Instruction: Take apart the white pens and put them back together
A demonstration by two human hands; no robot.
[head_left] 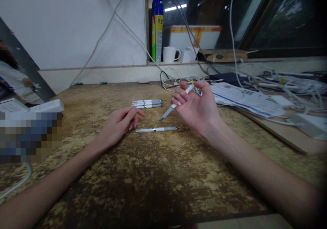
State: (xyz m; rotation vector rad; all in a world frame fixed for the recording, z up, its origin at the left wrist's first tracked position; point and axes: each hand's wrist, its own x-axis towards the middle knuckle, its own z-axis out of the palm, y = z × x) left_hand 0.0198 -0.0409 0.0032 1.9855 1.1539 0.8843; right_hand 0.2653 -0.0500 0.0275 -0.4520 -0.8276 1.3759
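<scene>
My right hand (pixel 198 104) is raised over the table, palm turned up, with its fingers curled round a white and grey pen (pixel 168 112). The pen slants, its grey tip pointing down and to the left. A second pen (pixel 155 129) of the same look lies crosswise on the table below it. My left hand (pixel 122 123) rests near that pen's left end, holding nothing, index finger stretched out and the other fingers loosely bent. Just beyond it, several like pens (pixel 148 103) lie side by side in a row.
Papers (pixel 245 97) and tangled cables lie on the worn table (pixel 153 181) at the right, by a white power block (pixel 313 125). A spray can (pixel 157 31) and a white mug (pixel 170 54) stand on the window ledge. A power strip (pixel 46 106) is at the left.
</scene>
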